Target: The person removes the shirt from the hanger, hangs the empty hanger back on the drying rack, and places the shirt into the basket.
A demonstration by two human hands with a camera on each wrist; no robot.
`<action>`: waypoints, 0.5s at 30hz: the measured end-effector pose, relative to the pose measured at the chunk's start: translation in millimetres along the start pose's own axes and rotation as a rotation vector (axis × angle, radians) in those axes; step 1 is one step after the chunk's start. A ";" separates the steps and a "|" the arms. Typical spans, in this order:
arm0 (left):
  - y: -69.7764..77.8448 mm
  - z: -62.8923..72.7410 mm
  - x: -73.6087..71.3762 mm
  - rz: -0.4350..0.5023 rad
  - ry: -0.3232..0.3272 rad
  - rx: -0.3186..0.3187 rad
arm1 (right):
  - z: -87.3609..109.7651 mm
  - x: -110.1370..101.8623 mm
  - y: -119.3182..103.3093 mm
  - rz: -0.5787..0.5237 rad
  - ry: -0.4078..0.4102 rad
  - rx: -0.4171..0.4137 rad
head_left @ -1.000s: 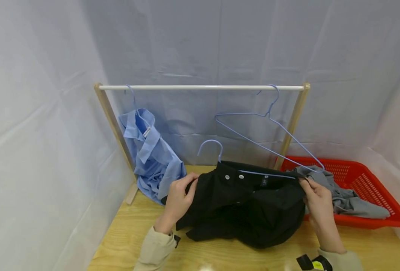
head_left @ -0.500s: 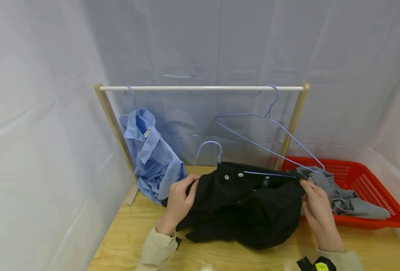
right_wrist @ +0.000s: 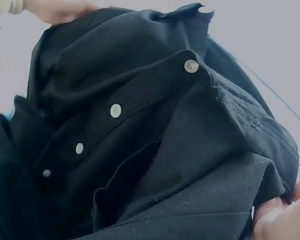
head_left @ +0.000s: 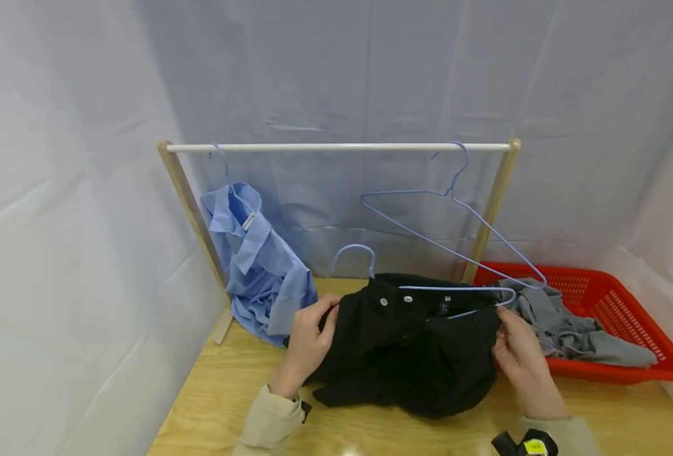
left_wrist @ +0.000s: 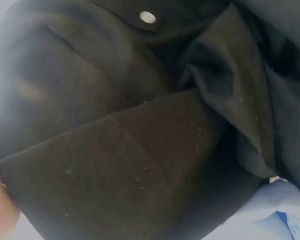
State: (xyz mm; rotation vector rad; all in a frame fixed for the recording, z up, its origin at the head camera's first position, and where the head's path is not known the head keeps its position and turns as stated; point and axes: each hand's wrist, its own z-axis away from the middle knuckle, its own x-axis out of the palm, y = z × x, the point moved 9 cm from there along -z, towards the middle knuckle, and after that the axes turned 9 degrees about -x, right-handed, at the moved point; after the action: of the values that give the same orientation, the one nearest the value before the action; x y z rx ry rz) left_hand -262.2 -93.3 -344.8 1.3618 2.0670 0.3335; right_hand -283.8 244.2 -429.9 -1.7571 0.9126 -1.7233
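A black shirt [head_left: 410, 361] with white buttons is held up between both hands, low over the wooden table. My left hand [head_left: 308, 345] grips its left shoulder, thumb in front. At the right edge of the opening my right hand [head_left: 521, 354] pinches the cloth. Through the neck runs a light blue wire hanger [head_left: 456, 289], its hook standing up at the left. The hanger's right end lies bare just above the right fingertips; its left arm is hidden in the cloth. In the right wrist view the button placket [right_wrist: 115, 110] faces the camera.
Behind stands a rack with a white rail [head_left: 336, 147]. A light blue shirt [head_left: 262, 272] hangs at its left, and a bare blue hanger [head_left: 404, 191] at its right. A red basket [head_left: 615, 375] with a grey garment [head_left: 604, 348] sits at the right.
My right hand has moved slightly left and down with the cloth edge, and the hanger's right end now shows outside the shirt. My left hand has shifted a little right.
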 end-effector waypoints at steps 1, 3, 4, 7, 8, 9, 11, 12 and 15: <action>0.1 0.1 2.3 -0.005 -0.008 -0.006 | -1.3 1.3 -0.9 0.068 -0.007 -0.042; 0.7 0.4 5.3 -0.011 -0.016 -0.018 | -2.4 1.9 -8.3 0.328 0.008 -0.170; 0.3 0.6 6.1 -0.017 -0.016 -0.023 | -1.9 4.1 -14.7 0.517 0.009 -0.262; -2.4 0.8 6.0 -0.027 -0.012 -0.052 | 5.7 20.0 -36.2 1.139 0.032 -0.609; -3.4 0.8 5.2 -0.030 -0.006 -0.058 | 10.8 27.3 -41.9 1.310 0.047 -0.740; -4.5 0.8 4.3 -0.034 0.000 -0.062 | 16.3 34.2 -45.4 1.444 0.056 -0.863; -7.4 0.8 2.5 -0.035 0.006 -0.082 | 25.5 44.9 -46.5 1.594 0.026 -1.048; -8.3 0.9 1.7 -0.036 0.009 -0.087 | 28.9 48.2 -45.9 1.640 0.002 -1.111; -10.2 0.9 0.4 -0.036 0.010 -0.098 | 35.1 52.8 -44.2 1.728 -0.059 -1.218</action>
State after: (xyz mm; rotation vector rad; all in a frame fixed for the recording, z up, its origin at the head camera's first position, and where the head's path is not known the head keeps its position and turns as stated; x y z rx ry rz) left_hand -269.3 -97.6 -351.0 1.2663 2.0529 0.4210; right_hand -245.8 229.2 -364.3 -0.6014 2.5394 0.1482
